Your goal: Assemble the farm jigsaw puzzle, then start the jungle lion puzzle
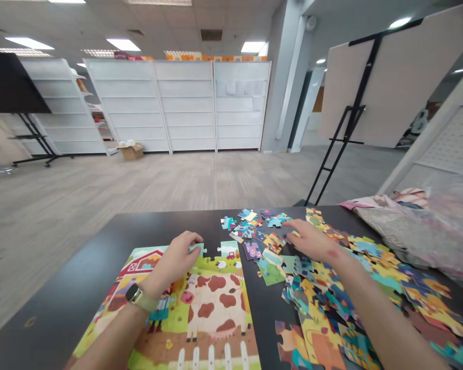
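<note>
A partly assembled farm jigsaw puzzle, with a spotted cow, red barn and white fence, lies on the dark table. My left hand is at its upper edge, thumb and index finger closed about a light blue puzzle piece. Right of that piece the top row has a gap, then a corner section with a red tractor. My right hand reaches over the loose pieces with its fingers apart, nearest a blue piece and an orange-yellow piece. Nothing shows between its fingers.
Many loose puzzle pieces cover the right side of the dark table, some overlapping. Plastic-wrapped cloth items lie at the right edge. Beyond stand a black easel-like stand, white shelves and a cardboard box.
</note>
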{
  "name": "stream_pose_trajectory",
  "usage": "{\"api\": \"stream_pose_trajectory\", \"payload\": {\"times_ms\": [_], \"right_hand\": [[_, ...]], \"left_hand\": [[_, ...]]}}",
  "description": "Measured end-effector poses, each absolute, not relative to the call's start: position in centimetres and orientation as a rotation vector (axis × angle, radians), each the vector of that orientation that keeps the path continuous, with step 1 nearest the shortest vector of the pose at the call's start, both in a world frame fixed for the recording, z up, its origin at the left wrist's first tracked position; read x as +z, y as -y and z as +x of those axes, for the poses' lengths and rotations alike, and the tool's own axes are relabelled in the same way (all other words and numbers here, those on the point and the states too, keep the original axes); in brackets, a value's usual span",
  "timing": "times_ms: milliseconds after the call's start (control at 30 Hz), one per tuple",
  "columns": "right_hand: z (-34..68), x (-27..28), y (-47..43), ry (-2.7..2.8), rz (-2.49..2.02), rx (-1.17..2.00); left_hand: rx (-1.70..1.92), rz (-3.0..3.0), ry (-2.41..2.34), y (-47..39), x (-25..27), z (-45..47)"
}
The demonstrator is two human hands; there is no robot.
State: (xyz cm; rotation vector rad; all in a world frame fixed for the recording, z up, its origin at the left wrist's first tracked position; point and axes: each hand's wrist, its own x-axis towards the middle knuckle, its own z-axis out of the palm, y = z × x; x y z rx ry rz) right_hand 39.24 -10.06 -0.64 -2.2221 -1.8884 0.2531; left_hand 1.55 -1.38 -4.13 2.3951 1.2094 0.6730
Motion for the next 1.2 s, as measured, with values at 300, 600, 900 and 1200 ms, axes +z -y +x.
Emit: {"api": "stream_pose_trajectory", "payload": {"times_ms": [300,600,900,1200], "right_hand": [[48.7,-2.6,9.7,1.422,-2.663,0.177],[46.2,-2.1,9.8,1.383,-2.693,0.138],[38.4,-2.4,10.2,1.541,-2.579,0.024],[38.4,-2.3,10.7,1.548,-2.542,0.01]], "left_hand": [[0.673,2.405,-1.185,1.4,-4.3,1.6],[0.662,2.415,-1.183,1.4,-4.4,1.6],[0.6,2.446,-1.165,0.8,-4.8,1.6],[0.578,2.506,-1.168,-0.2,-6.2,1.3]]}}
